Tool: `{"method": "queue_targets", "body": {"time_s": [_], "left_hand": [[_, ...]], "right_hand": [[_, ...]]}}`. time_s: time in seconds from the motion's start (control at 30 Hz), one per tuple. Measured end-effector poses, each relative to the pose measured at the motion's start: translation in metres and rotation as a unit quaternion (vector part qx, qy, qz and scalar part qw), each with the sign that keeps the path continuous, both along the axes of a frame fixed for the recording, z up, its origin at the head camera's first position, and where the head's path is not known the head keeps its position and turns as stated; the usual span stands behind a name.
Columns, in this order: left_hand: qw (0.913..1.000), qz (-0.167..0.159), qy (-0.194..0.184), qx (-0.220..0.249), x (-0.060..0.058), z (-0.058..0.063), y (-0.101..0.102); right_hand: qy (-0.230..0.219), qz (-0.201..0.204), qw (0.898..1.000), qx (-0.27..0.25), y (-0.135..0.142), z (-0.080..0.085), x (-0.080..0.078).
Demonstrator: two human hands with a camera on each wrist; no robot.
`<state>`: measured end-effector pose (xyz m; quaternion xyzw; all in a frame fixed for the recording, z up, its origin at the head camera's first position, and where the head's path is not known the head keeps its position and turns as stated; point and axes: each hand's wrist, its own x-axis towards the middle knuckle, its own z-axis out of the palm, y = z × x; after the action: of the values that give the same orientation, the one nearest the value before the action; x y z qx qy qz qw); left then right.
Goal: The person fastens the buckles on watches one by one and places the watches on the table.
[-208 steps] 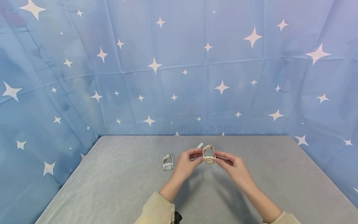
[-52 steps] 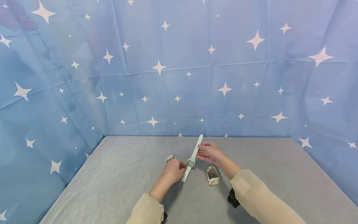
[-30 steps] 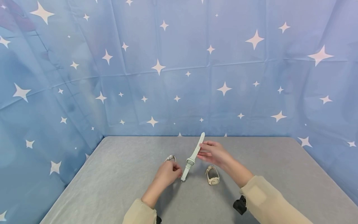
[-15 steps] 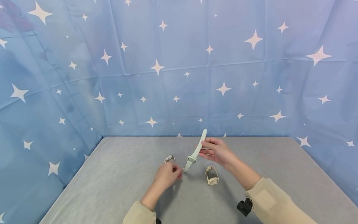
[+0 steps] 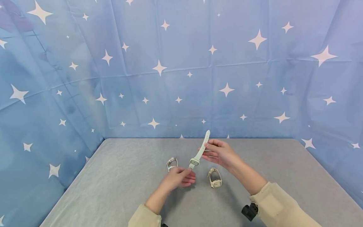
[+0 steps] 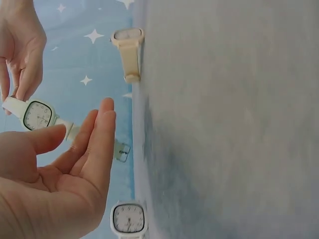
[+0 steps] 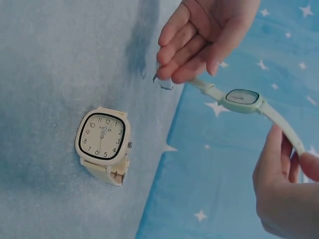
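A pale mint-green wristwatch (image 5: 194,161) is held up slantwise, its strap undone. My right hand (image 5: 224,154) pinches the long holed half of the strap between thumb and fingers. At the buckle half is my left hand (image 5: 179,177), its fingers fairly straight and its thumb apart from them. The left wrist view has the strap passing behind those fingers, with the buckle (image 6: 122,152) showing beyond them. A cream wristwatch (image 7: 103,135), buckled into a loop, stands on the table below my right hand. Just behind my left hand is a white wristwatch (image 6: 128,218), also looped, partly hidden in the head view.
A grey cloth covers the table (image 5: 119,183). Blue star-patterned curtain (image 5: 181,88) hangs behind it and along both sides. A black wrist camera (image 5: 249,211) sits under my right sleeve.
The cream watch, earlier between both hands, now stands on the table. The mint-green watch has been lifted and tilted by my right hand. My left hand has just moved rightward, its fingers straightening.
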<state>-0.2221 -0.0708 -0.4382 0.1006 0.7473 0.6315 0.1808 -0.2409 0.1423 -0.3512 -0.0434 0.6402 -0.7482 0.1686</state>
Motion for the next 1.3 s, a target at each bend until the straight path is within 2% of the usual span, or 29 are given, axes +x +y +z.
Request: {"method": "queue_targets", "body": {"time_s": [0.13,0.3,0.5,0.63,0.73,0.9,1.07,1.3], "left_hand": [[0.9959,-0.003,-0.055,0.072,-0.001,-0.002,0.005],[0.9814,-0.006,-0.108,0.158,-0.003,-0.005,0.009],[0.9691,-0.015,-0.125,0.212,-0.005,-0.006,0.009],[0.9549,-0.013,-0.145,0.259,-0.006,-0.006,0.007],[0.9435,-0.003,-0.161,0.29,-0.006,-0.005,0.007],[0.93,0.021,-0.171,0.325,-0.006,-0.005,0.007],[0.9193,0.027,-0.169,0.354,-0.008,-0.006,0.006],[0.9123,0.036,-0.163,0.374,-0.01,-0.006,0.002]], "right_hand": [[0.008,0.009,1.0,-0.002,0.003,0.0,0.001],[0.011,0.014,1.0,0.002,0.007,0.001,0.003],[0.017,0.022,1.0,0.007,0.012,0.001,0.007],[0.02,0.032,0.999,0.004,0.015,0.0,0.008],[0.019,0.038,0.999,0.011,0.016,-0.001,0.01],[0.019,0.055,0.998,0.016,0.018,-0.004,0.013],[0.021,0.081,0.996,0.019,0.021,-0.007,0.015],[0.028,0.097,0.994,0.034,0.024,-0.011,0.016]]}}
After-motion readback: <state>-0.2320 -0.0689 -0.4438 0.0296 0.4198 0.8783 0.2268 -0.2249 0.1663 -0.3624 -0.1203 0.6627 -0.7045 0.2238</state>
